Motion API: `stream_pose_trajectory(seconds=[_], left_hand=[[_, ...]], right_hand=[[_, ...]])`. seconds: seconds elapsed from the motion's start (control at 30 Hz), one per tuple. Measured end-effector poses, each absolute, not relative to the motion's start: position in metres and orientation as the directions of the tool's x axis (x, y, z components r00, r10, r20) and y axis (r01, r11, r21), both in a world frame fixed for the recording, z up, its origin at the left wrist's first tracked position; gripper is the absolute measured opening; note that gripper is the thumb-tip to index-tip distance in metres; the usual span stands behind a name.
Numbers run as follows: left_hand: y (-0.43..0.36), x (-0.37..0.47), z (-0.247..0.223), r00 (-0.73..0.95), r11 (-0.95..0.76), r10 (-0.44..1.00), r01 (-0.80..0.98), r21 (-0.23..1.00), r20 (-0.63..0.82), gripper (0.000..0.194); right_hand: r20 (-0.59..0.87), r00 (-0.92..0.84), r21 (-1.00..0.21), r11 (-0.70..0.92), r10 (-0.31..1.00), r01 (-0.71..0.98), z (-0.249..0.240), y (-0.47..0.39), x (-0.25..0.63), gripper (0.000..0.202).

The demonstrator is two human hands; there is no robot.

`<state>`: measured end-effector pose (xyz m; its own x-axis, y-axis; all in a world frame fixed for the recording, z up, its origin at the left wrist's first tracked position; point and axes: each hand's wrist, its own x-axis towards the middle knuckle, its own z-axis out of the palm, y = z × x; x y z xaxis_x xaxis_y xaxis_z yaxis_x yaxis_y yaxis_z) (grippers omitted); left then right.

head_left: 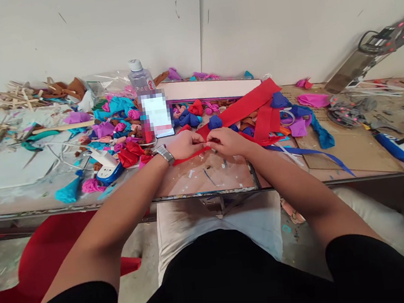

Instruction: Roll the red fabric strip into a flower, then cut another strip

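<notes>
Both of my hands meet over the table's front half, fingertips close together. My left hand (185, 145), with a metal-banded watch (165, 154) at the wrist, pinches the red fabric strip (246, 105). Beside it, my right hand (226, 142) pinches the same strip, thumb and fingers pressed together. The strip runs from my fingers up to the right, and more red cloth (267, 122) hangs folded near its far end. Just behind my hands lies a heap of small coloured cloth bundles, among them a dark blue one (215, 122).
A phone (157, 115) with a blurred screen leans before a plastic bottle (139, 78). At left are a white-and-blue power strip (107, 170), green-handled pliers (32, 143) and wood sticks (18, 98). Cardboard (349, 153) lies right. A red chair (53, 258) stands at lower left.
</notes>
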<state>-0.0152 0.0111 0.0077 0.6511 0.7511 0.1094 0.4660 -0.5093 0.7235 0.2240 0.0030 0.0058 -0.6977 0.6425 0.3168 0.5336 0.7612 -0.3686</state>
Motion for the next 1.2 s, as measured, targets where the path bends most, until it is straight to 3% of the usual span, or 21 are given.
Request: stream_pose_trajectory(seconds=[0.33,0.6,0.9,1.2], left_hand=[[0.0133,-0.0173,0.0101,0.695,-0.462,0.718,0.438,0.771,0.035,0.036],[0.0166,-0.0182,0.0090,0.685,-0.515,0.724,0.457,0.725,0.083,0.036],[0.0146,-0.0184,0.0114,0.673,-0.442,0.738,0.418,0.794,0.056,0.032],[0.0123,-0.0141,0.0044,0.720,-0.124,0.683,0.280,0.952,-0.123,0.017]], right_hand=[[0.354,-0.690,-0.384,0.771,0.631,0.509,0.0062,0.0043,0.2248,0.021],[0.401,-0.663,-0.358,0.775,0.632,0.521,0.0038,0.0057,0.2250,0.019],[0.392,-0.681,-0.361,0.785,0.618,0.504,0.0059,0.0062,0.2262,0.022],[0.415,-0.658,-0.324,0.778,0.629,0.539,0.0045,0.0070,0.2258,0.025]])
